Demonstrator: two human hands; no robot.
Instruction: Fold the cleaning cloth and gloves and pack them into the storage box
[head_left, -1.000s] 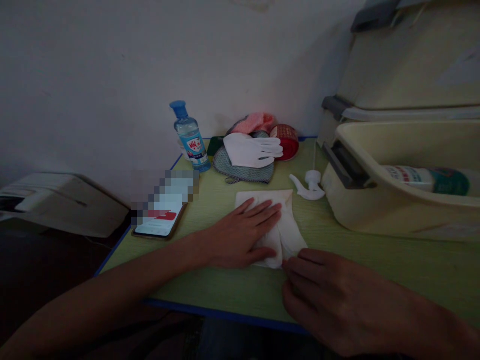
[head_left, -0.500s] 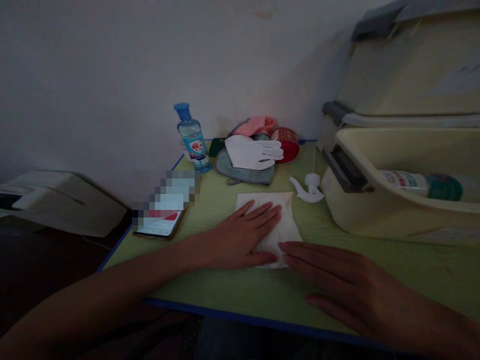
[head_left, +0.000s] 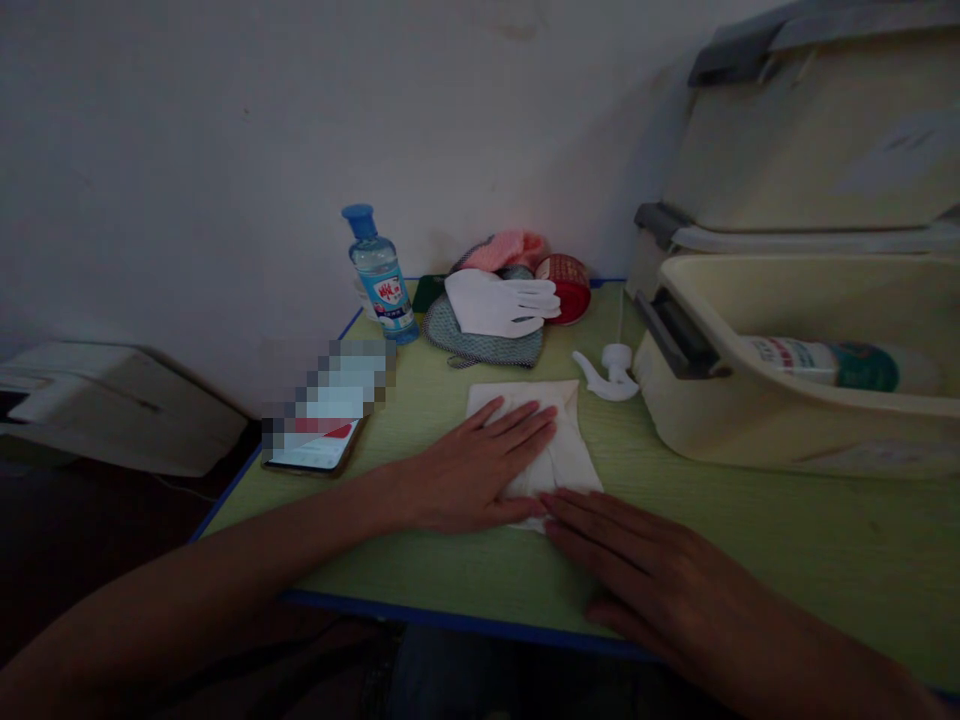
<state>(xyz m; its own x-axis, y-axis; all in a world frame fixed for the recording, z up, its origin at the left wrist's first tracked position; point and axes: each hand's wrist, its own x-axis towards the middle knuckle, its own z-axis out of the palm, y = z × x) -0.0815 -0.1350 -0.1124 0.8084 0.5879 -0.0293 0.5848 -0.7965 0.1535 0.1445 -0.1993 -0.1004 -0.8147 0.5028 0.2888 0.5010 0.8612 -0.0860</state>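
Observation:
A white folded cloth [head_left: 574, 455] lies flat on the green tabletop, creased across its middle. My left hand [head_left: 480, 470] rests palm down on it with the fingers stretched out, covering its left and centre part. From the lower right, my right hand [head_left: 637, 560] touches the cloth's near edge with its fingertips, fingers straight and its thumb apart. The two hands almost meet at the left thumb. Just beyond the cloth, to the right, lies a white pump head [head_left: 613, 375] with a thin clear tube.
A blue-capped bottle [head_left: 381, 285] stands at the back left, a phone [head_left: 330, 420] before it. Behind the cloth are a white glove [head_left: 499, 303], a grey mesh cloth [head_left: 480, 345] and a red roll [head_left: 568, 290]. A cream bin [head_left: 750, 435] holding a bottle [head_left: 825, 362] stands at right.
My right hand has moved left and slightly down, bringing its fingertips onto the cloth's near edge beside my left thumb. My left hand stays flat on the cloth. The view has shifted slightly.

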